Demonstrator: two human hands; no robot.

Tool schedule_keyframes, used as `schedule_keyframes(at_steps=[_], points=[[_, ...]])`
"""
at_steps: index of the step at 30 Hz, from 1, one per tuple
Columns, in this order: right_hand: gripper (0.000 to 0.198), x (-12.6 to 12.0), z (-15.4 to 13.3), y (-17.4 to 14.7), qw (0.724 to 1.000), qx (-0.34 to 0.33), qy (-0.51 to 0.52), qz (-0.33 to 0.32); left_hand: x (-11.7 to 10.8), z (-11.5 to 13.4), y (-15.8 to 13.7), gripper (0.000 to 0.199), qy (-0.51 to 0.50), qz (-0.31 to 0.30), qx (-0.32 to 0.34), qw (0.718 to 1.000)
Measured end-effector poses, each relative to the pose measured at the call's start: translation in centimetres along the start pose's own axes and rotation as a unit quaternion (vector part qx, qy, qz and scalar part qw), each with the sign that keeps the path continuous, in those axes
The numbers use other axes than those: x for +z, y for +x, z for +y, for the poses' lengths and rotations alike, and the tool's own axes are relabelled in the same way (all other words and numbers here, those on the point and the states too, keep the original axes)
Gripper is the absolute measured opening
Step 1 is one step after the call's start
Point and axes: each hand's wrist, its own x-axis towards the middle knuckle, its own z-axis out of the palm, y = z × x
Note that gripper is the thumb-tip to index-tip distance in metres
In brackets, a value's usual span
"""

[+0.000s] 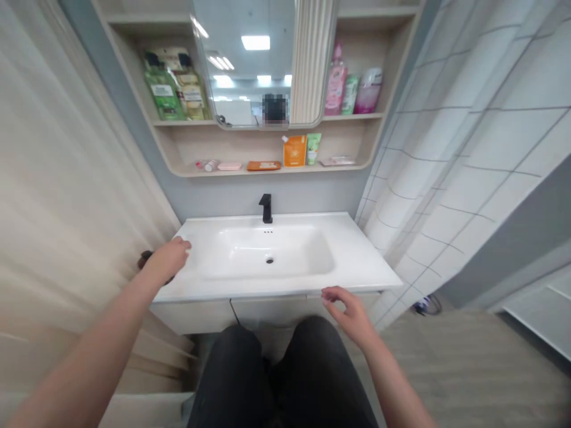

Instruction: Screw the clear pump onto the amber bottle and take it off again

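Observation:
My left hand (176, 254) is over the left end of the white washbasin counter (368, 261), its fingers bent and drawn together. Whether anything is in its fingers I cannot make out. A dark object (145, 258) shows behind my left wrist, mostly hidden by the arm, so its kind is unclear. At the counter's front edge, right of the middle, is my right hand (345, 309), empty, with fingers curved and a gap between thumb and forefinger. Between the hands lies the sink basin (276, 246) with a black faucet (266, 208) at its back.
Above hangs a cabinet with a mirror (250, 65). Its shelves hold green (164, 89) and yellowish bottles (191, 89), a pink pump bottle (335, 86), an orange pouch (295, 151) and a green tube (313, 148). Curtains flank both sides: beige (80, 178) left, white checked (446, 148) right.

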Motion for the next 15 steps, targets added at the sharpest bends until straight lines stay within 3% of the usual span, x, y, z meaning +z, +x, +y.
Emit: schedule_keyframes(at_steps=[2,4,7,8,10,12,15], points=[[0.023,1.8,-0.9,-0.4,1.000,-0.003,0.016,-0.023,-0.4,3.5,-3.2,0.037,-0.040,0.047,0.036,0.997],[0.037,4.3,-2.2,-1.1,0.998,-0.008,0.037,-0.048,-0.4,8.2,-6.9,0.033,-0.122,0.062,0.078,0.987],[0.095,8.6,-4.9,-2.5,0.992,-0.032,0.062,-0.104,0.3,16.4,-12.3,0.030,-0.270,0.047,0.148,0.950],[0.106,9.9,-5.8,-2.9,0.989,-0.040,0.067,-0.126,0.8,18.9,-13.7,0.033,-0.309,0.037,0.161,0.936],[0.100,12.0,-7.1,-3.7,0.986,-0.043,0.080,-0.142,1.7,22.8,-16.0,0.040,-0.367,0.015,0.177,0.913],[0.090,12.9,-7.6,-4.2,0.987,-0.022,0.100,-0.124,2.5,25.0,-17.4,0.043,-0.404,0.017,0.177,0.897],[0.099,12.2,-7.4,-4.6,0.985,0.014,0.124,-0.120,3.2,25.8,-18.5,0.042,-0.448,0.030,0.171,0.877]])
